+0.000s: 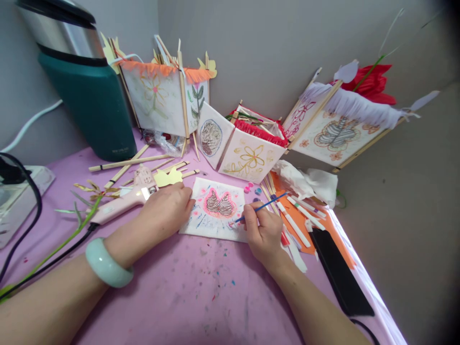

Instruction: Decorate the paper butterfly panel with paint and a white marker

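Head camera view: at your far left, a white power strip point(36, 182) sits at the side of the lilac-covered table point(172, 297), its cables kept to that edge, presumably so they clear your arms. Beside it stands a tall teal tumbler with a steel collar point(84, 105), upright near the wall. In front of that, a pale pink glue gun point(118, 206) lies among loose wooden sticks point(125, 163), within easy reach of your left arm. Behind, a white-panelled box with orange fringe point(158, 96) stands by the wall, likely to keep it out of your way.

Your left hand point(167, 211) has its fingers curled at the left edge of a white rectangular panel with a pink-outlined drawing point(219, 211), probably to steady it; whether they pinch it or only press is hard to tell. The panel lies flat between your hands, just in front of a white box with red fringe point(247, 153).

Your right hand point(264, 230) grasps a slender blue brush point(266, 205) like a pen, low on the shaft, which should give you fine control; its tip is at the panel's surface. Small colour pots point(258, 191) sit just beyond, handy for that hand. At right, white-barrelled markers point(293, 224) lie on an orange sheet point(328, 220).
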`<state>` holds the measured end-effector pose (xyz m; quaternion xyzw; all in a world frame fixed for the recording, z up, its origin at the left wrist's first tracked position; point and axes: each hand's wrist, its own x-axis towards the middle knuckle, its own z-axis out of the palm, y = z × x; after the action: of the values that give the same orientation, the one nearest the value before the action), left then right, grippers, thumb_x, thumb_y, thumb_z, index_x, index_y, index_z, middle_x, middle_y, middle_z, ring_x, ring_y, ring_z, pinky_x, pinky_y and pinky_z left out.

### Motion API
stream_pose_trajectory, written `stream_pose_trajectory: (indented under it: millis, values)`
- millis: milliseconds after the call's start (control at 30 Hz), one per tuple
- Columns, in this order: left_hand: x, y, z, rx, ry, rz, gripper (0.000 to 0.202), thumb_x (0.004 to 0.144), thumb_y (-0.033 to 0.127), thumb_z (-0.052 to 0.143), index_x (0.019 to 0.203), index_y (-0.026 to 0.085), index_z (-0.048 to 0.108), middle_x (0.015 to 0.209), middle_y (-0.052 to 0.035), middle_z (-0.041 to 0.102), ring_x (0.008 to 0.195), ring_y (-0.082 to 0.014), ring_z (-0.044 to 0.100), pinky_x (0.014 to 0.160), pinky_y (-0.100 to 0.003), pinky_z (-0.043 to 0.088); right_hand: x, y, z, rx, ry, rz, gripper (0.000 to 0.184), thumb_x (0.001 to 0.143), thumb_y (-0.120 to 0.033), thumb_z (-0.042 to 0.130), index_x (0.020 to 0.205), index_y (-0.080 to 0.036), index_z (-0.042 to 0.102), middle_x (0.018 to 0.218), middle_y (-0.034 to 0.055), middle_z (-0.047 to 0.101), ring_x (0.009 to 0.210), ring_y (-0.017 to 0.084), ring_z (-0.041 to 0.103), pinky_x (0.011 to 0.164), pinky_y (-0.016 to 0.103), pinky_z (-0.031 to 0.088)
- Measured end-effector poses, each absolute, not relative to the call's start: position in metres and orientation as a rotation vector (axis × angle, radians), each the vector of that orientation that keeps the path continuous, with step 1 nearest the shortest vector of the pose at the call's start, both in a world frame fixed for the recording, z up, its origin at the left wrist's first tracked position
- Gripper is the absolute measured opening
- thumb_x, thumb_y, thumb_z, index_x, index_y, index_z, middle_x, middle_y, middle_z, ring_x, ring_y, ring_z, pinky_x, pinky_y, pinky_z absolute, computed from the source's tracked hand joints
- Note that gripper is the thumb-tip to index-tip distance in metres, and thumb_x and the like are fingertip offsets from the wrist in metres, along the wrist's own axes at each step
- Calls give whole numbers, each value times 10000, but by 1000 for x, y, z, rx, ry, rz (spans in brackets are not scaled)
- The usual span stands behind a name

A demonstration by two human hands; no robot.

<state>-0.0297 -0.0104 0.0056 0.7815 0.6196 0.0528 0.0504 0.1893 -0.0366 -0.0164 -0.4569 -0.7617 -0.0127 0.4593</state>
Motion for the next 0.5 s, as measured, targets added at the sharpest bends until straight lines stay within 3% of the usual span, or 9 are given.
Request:
stream_pose_trajectory:
  millis: [500]
  values:
    - [-30, -10, 4, 2366, 1885, 192, 294, 898, 295, 366, 864, 169, 629, 883, -94, 625, 814, -258, 619, 656, -352, 414, 191, -37, -18, -1130, -1882, -70, 321, 922, -187, 464, 610, -175, 537, 611, 18, 604, 500, 102, 549, 503, 247, 388]
